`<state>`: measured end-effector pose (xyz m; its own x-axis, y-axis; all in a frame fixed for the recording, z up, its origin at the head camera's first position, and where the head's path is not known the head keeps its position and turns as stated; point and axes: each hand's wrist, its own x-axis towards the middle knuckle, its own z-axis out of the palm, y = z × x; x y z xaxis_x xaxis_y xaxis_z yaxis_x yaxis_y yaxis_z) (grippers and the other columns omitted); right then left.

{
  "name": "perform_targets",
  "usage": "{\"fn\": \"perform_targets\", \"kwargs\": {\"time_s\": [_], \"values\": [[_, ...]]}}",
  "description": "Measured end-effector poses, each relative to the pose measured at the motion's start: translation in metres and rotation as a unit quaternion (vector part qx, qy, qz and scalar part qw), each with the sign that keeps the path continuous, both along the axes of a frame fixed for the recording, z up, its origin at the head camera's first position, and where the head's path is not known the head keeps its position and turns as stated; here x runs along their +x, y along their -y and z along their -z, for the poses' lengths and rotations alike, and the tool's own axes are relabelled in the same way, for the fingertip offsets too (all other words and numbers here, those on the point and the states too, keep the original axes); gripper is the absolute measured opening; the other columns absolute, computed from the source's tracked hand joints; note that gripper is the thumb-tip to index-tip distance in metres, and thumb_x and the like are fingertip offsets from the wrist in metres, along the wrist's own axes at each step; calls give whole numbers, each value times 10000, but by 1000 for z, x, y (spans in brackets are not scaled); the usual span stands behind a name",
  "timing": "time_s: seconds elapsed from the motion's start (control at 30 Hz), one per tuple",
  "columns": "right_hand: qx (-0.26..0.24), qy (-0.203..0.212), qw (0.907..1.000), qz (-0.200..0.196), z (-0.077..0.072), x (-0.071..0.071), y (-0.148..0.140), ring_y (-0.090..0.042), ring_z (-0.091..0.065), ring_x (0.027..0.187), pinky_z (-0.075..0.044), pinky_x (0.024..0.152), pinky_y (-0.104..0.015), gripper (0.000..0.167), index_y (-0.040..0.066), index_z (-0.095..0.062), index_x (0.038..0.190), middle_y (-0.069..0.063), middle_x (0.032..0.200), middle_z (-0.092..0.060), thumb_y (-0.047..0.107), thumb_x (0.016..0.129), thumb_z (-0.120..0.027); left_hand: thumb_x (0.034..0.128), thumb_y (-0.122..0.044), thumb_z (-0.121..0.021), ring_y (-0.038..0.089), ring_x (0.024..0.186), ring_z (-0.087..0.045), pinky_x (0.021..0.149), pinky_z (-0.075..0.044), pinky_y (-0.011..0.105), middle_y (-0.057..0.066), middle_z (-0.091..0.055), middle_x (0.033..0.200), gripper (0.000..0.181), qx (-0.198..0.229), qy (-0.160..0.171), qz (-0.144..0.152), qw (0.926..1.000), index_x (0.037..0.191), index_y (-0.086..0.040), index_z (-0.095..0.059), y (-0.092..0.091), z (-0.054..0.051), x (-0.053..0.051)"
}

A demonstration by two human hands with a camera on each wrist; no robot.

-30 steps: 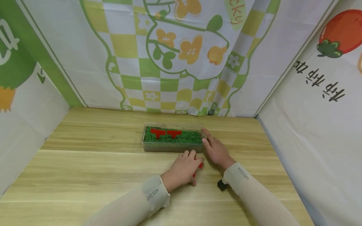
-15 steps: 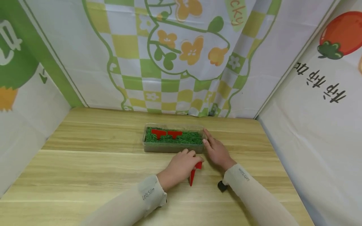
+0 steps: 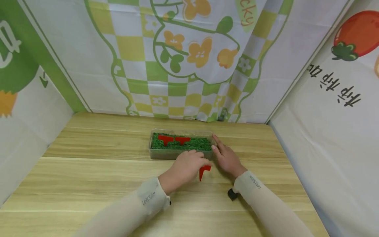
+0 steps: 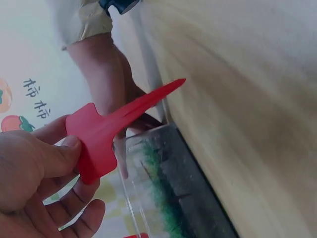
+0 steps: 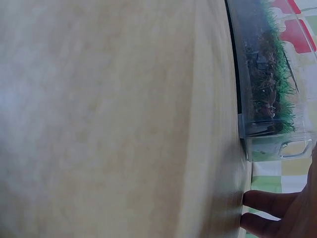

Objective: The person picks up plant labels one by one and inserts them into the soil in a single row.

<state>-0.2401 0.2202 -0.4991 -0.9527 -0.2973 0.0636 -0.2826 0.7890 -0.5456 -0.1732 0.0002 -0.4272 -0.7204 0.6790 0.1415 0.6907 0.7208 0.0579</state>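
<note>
A red T-shaped plant label [image 4: 99, 141] is pinched between the thumb and fingers of my left hand [image 3: 185, 168]. In the left wrist view its pointed stem sticks out away from the palm. The left hand is in front of a clear plastic box [image 3: 165, 154] holding green artificial grass [image 3: 199, 143]. Two more red plant labels [image 3: 165, 139] stand side by side in the grass, in the left half of the box. My right hand [image 3: 229, 159] is at the box's right end, its fingers extended along that end. Part of it lies outside the right wrist view.
The box stands toward the back of a wooden table [image 3: 88, 184]. Behind it hangs a patterned curtain [image 3: 183, 89], and printed white cloth walls [image 3: 322, 131] flank the table. A small black object [image 3: 232, 194] sits at the right wrist.
My left hand has shifted slightly left and toward the box, raising the label; more of its red stem came into view, then it moved upward. The right hand has stayed still.
</note>
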Motion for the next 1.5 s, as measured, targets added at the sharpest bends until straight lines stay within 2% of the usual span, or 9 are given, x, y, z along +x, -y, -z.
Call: {"fn": "perform_targets", "kwargs": {"time_s": [0.13, 0.3, 0.63, 0.83, 1.07, 1.2, 1.3, 1.5], "values": [[42, 42, 10000, 14, 0, 0, 0, -396, -582, 1238, -449, 1013, -601, 626, 384, -100, 1615, -178, 1414, -572, 622, 1044, -201, 876, -9, -731, 183, 894, -632, 777, -560, 329, -72, -691, 1089, 553, -130, -98, -8, 9999, 1255, -411, -698, 2, -7, -5], [66, 106, 9999, 31, 0, 0, 0, -395, -587, 1231, -451, 1018, -594, 615, 408, -86, 1609, -178, 1399, -583, 619, 1045, -210, 902, -49, -723, 182, 900, -637, 768, -548, 321, -70, -692, 1119, 539, -267, -255, -123, 9992, 1280, -431, -676, 3, -16, -10], [27, -31, 10000, -4, 0, -2, 0, -384, -598, 1213, -452, 1021, -587, 635, 349, -126, 1620, -154, 1334, -631, 612, 1048, -214, 904, -123, -750, 205, 906, -656, 819, -575, 378, -33, -709, 1031, 390, 80, -568, -232, 9981, 1242, -315, -714, 6, -38, -22], [43, -79, 10000, -34, -2, -1, 0, -382, -616, 1178, -461, 1007, -588, 635, 302, -140, 1625, -153, 1251, -671, 583, 1061, -210, 933, -126, -715, 183, 899, -664, 741, -585, 329, -43, -711, 1075, 386, 72, -659, -314, 9973, 1259, -333, -705, 6, -48, -32], [110, -42, 9999, 53, -2, 0, 0, -397, -566, 1264, -431, 1053, -582, 620, 337, -131, 1622, -180, 1376, -604, 585, 1060, -217, 954, -162, -696, 178, 884, -682, 707, -585, 318, -32, -726, 1110, 361, 191, -815, -384, 9957, 1283, -309, -695, 5, -53, -43], [83, -9, 9999, 89, -2, 0, 0, -402, -560, 1268, -424, 1057, -587, 610, 363, -126, 1617, -183, 1378, -601, 588, 1058, -220, 976, -174, -667, 177, 892, -688, 726, -585, 326, -29, -729, 1098, 324, 307, -916, -431, 9944, 1273, -295, -705, 5, -53, -49], [113, 20, 9999, 105, -1, 0, 0, -400, -555, 1274, -419, 1062, -586, 605, 388, -109, 1613, -179, 1389, -593, 599, 1054, -207, 984, -181, -654, 178, 942, -685, 755, -586, 326, -36, -723, 1135, 307, 336, -872, -483, 9945, 1266, -290, -709, 5, -53, -52], [118, -37, 9999, 72, -1, 0, 1, -394, -576, 1243, -436, 1041, -585, 610, 374, -106, 1616, -175, 1367, -608, 595, 1056, -205, 989, -161, -641, 187, 961, -681, 764, -587, 333, -31, -724, 1144, 259, 650, -937, -499, 9922, 1214, -245, -737, 4, -57, -56]]}}
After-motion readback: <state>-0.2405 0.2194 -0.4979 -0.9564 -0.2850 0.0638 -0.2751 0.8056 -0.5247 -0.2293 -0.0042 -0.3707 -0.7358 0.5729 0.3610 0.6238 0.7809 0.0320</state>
